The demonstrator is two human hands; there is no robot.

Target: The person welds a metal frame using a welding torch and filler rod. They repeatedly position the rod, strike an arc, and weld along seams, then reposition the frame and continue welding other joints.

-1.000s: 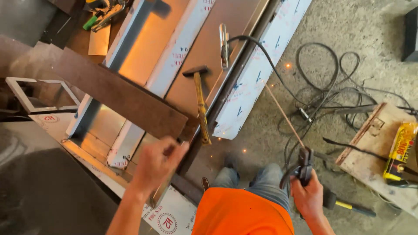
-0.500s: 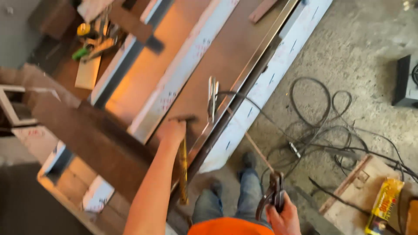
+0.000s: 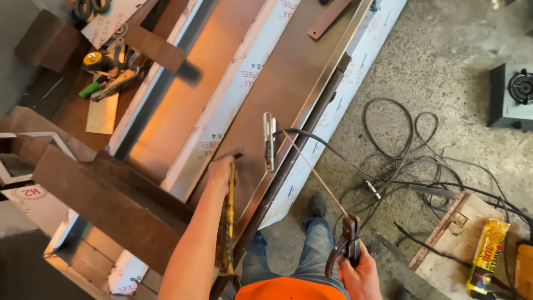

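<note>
Hands work over long brown sheet-metal panels edged with white protective film, running diagonally across the frame. Near centre, the left hand closes around the head end of a hammer with a yellow handle, lying on the metal. At bottom centre, the right hand grips a dark electrode holder clamping a thin, straight welding rod. Black cables coil on rough concrete at right.

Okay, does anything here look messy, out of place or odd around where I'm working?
Mostly the cables: they lie in loose tangled loops on the concrete floor right beside your feet, not coiled. Your right hand holds the electrode holder, its rod pointing toward the metal sheet. Your left hand rests on the hammer. Nothing looks damaged.
</note>
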